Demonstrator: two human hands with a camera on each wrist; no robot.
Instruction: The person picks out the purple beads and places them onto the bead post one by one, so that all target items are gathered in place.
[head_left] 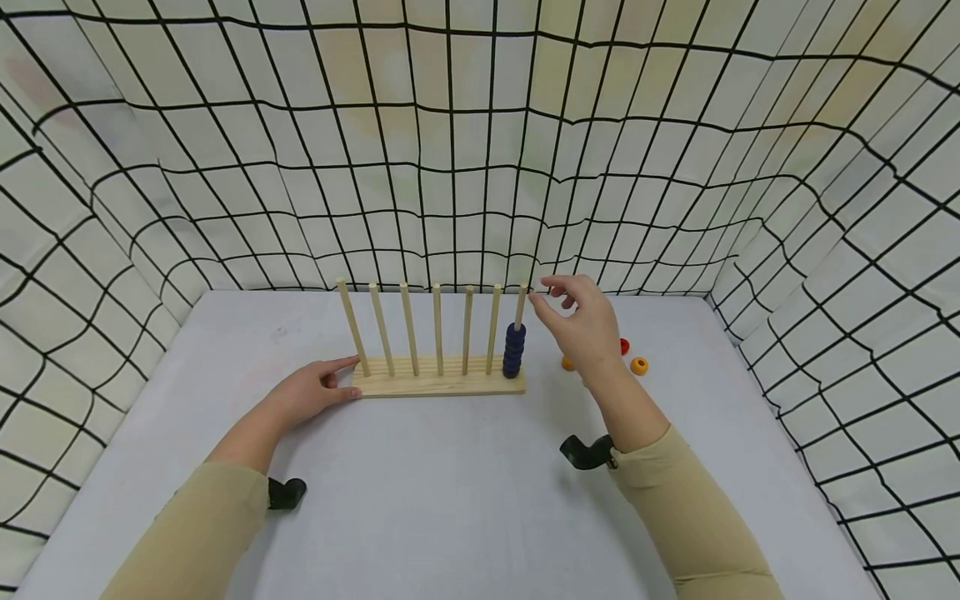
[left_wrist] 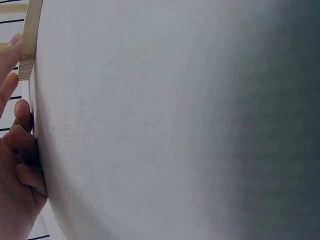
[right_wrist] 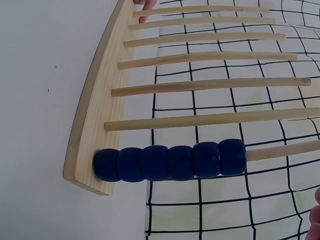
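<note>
A wooden peg rack point(head_left: 438, 385) with several upright rods stands on the table. Dark blue beads point(right_wrist: 155, 163) are stacked on its rightmost rod, from the base to about mid-height. My left hand point(head_left: 311, 392) grips the left end of the base, thumb at the front and index finger behind; its other fingers are curled beside the wood in the left wrist view. Up by the top of the rightmost rod, my right hand point(head_left: 581, 321) has thumb and fingers spread apart, with no bead visible between them. Only its fingertips point(right_wrist: 314, 217) enter the right wrist view.
Right of the rack lie loose beads: a red one point(head_left: 625, 346), an orange one point(head_left: 639, 366) and another orange one point(head_left: 567, 363) partly covered by my right hand. Black netting point(head_left: 450, 167) rises behind and at both sides of the white table point(head_left: 420, 500).
</note>
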